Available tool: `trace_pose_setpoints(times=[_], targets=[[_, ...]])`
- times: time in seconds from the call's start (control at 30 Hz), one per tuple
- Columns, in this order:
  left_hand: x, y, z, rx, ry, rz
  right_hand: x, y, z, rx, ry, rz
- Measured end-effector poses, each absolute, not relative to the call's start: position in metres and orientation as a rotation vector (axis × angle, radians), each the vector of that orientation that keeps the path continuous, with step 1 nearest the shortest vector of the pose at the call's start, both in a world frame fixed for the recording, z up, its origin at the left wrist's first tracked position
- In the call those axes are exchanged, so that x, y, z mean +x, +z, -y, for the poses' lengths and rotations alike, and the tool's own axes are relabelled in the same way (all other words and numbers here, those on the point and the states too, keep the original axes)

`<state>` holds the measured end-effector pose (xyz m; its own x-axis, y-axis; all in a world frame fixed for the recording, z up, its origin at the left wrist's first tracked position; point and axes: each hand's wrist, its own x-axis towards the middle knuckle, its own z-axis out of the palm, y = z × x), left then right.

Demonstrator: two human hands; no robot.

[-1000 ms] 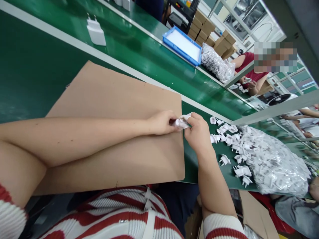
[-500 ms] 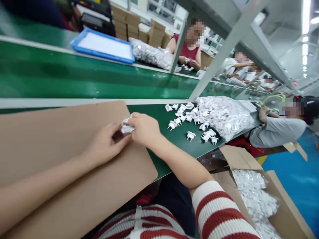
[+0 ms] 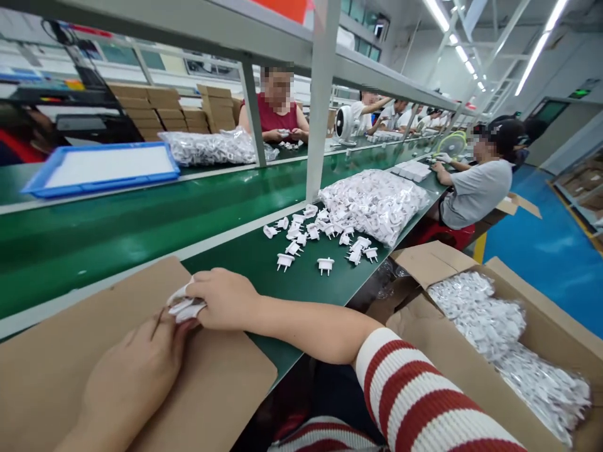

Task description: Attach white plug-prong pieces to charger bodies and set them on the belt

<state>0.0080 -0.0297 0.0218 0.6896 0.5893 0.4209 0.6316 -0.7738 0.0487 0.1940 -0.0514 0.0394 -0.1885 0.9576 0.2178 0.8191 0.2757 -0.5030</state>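
Over a brown cardboard sheet (image 3: 51,370), my left hand (image 3: 136,361) and my right hand (image 3: 226,300) meet with closed fingers. Between them they pinch a white plastic piece (image 3: 188,309), partly covered by the fingers, so its exact shape cannot be made out. To the right of my hands, several white two-pin plugs (image 3: 325,265) lie scattered on the green bench (image 3: 245,257). Behind these sits a clear plastic bag (image 3: 377,204) filled with similar white plugs.
A cardboard box (image 3: 414,345) holding bags of white parts stands at the lower right. A metal post (image 3: 320,113) rises behind the plugs. Across the green belt (image 3: 94,232) are a blue tray (image 3: 106,169) and a person in red (image 3: 273,110). Another person (image 3: 485,182) sits at the right.
The camera view has turned to the right and levelled, so the scene appears shifted left. My hands stay together on the white plastic piece; the back of my left hand now shows more.
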Motion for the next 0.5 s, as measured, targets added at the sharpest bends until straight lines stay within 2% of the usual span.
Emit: trace_pose_setpoints(times=[0.13,0.33,0.5], targets=[[0.004,0.019,0.024,-3.02,-0.848,1.22,0.202,0.035,0.042,-1.467,0.648,2.004],[-0.004,0.015,0.007,-3.284,-0.793,1.879,0.202,0.031,0.042,-1.518,0.954,1.637],[-0.004,0.025,0.005,-3.355,-1.21,2.253,0.197,0.049,0.054,-1.218,0.908,1.655]])
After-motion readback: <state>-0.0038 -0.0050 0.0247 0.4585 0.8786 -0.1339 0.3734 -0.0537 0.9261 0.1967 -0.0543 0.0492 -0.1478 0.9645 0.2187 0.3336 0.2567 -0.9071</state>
